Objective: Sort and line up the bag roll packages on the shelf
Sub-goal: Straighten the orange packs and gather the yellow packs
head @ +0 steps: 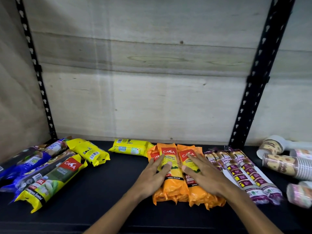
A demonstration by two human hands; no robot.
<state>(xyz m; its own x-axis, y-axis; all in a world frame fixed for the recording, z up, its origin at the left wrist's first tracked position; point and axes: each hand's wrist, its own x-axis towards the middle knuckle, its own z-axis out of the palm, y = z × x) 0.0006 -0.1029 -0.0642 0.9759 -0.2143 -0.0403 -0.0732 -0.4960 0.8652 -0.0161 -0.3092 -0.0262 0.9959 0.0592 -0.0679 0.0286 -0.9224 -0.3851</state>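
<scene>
Purple drawstring packs [243,173] beside orange packs [173,179]

Both hands [152,174] [205,176] flat, fingers [192,157] straight

Drawstring packages [243,173] lie right of garbage-bag packages [175,183], cup stacks [283,164] farther right.

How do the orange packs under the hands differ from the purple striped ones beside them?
The orange packs read "degradable garbage bag"; the purple packs read "draw string bag". Both hands, left hand and right hand, rest flat on the orange packs; the purple packs lie untouched. Both groups lie side by side on the dark shelf.
</scene>
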